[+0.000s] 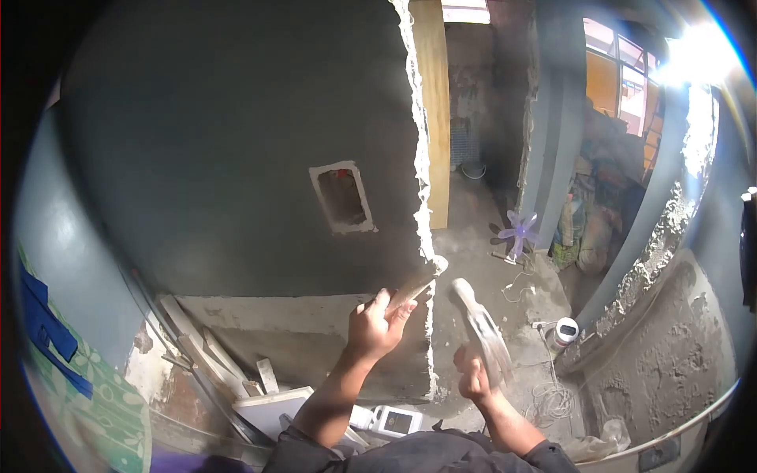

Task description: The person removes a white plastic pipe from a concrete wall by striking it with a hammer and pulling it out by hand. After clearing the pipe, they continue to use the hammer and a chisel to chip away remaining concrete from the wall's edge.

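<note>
My left hand is closed around a chisel, which slants up and to the right. The chisel's far end overlaps the rough white broken edge of the dark grey wall. In my right hand is a hammer, smeared by motion. Its pale head is up, to the right of the chisel and apart from it. A rectangular recess with a white rim is cut into the wall, up and left of my hands.
Wooden boards lean at lower left near a green patterned cloth. A white device lies below my hands. At right are a white round container, coiled cable and a purple flower-shaped object. Bundles stand behind.
</note>
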Tool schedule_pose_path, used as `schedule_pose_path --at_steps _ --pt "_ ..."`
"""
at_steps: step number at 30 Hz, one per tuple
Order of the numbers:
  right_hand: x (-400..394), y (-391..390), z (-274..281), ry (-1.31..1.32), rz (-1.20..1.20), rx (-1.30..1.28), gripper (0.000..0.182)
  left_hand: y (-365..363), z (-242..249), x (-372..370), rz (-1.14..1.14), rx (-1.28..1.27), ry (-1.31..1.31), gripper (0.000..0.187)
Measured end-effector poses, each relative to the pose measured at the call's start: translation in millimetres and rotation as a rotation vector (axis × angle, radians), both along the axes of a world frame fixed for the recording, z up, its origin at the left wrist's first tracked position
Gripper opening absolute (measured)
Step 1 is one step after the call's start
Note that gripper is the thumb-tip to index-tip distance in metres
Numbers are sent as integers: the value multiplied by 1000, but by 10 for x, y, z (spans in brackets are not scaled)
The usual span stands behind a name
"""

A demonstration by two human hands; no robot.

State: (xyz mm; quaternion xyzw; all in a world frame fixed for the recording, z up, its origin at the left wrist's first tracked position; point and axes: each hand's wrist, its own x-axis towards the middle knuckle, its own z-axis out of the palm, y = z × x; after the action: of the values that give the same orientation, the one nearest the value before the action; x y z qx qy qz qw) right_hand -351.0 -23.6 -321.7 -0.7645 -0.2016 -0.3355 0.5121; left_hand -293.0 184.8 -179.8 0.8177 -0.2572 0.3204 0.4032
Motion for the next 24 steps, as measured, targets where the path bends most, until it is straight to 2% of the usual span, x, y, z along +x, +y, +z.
schedule_pose_path --at_steps 1,2,4,6,8,9,10,12,13,14,16,17,20,21,22,23,24 --pt "-66 -90 -112 78 -18 -92 12 -14 5 -1 16 13 -13 35" --pt "-132 -1 231 -176 144 208 4 -14 -5 -6 34 27 -23 37" --pt "-244 187 627 -246 295 525 5 0 -7 -5 43 34 -5 37" --pt "-155 145 601 -309 359 505 9 5 -25 -20 49 43 20 38" --pt "91 36 278 -353 -254 -437 7 -7 -39 -36 77 43 50 39" --pt "129 83 12 195 178 168 6 -6 -63 -19 107 58 72 39" --pt "53 64 122 189 179 171 6 -23 -33 -45 108 61 67 39" --pt "-122 -10 469 -90 -133 -294 7 -72 69 -98 90 36 36 37" --pt "-182 52 308 85 -100 -4 10 -73 91 -105 85 66 -10 36" --pt "-233 -42 224 80 -98 -5 10 -85 94 -92 88 64 -14 36" --pt "-478 -129 612 217 51 -22 13 -83 85 -105 106 79 29 35" --pt "-326 22 752 -326 340 446 14 -88 109 -125 118 93 14 36" --pt "42 -80 211 -224 293 348 8 -88 113 -133 119 95 40 37" --pt "105 -69 233 26 68 -54 5 -86 99 -125 143 105 91 38" --pt "294 -84 -63 49 179 -1 13 -85 89 -127 167 116 141 38" --pt "173 -54 12 24 144 74 14 -115 163 -185 219 162 219 39" --pt "99 -59 180 -16 113 139 16 -102 106 -138 202 145 83 38"
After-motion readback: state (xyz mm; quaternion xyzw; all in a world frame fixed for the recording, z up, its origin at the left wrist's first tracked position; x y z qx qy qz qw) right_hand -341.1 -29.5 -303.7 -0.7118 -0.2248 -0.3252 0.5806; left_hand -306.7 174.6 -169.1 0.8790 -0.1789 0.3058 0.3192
